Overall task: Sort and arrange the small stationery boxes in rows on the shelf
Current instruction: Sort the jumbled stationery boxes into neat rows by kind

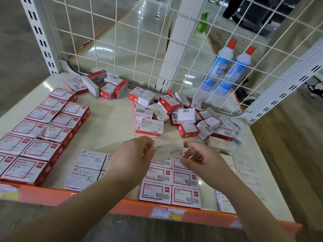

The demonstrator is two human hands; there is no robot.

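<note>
A small white cardboard staples box [168,150], printed STAPLES in grey and blurred in the picture, is held in the air above the front middle of the shelf [108,126]. The left hand [134,154] pinches its left end between thumb and curled fingers; the right hand [201,159] pinches its right end the same way.

Directly beneath the hands, at the front edge, lie rows of flat white boxes with red borders [170,191], edge to edge, each a neat rectangle with a grey printed patch. Left of them sit white paper clip boxes [85,169], two deep, marked PAPER CLIPS. At the front right edge more white staples boxes [246,169] lie in a column.

Along the left edge, larger red-and-white boxes [40,130] stand in two rows; their glossy wrap is wrinkled on some.

Towards the back right corner a loose heap of boxes [185,116] lies tumbled, some on their sides, some showing barcodes. A smaller cluster [99,85] sits at the back left.

The shelf is smooth, cream-painted metal with an orange front lip [132,206] carrying a paper price label [167,212]. A white wire grid [139,41] closes the back; beyond it stand two blue plastic bottles [227,67] with red caps.
</note>
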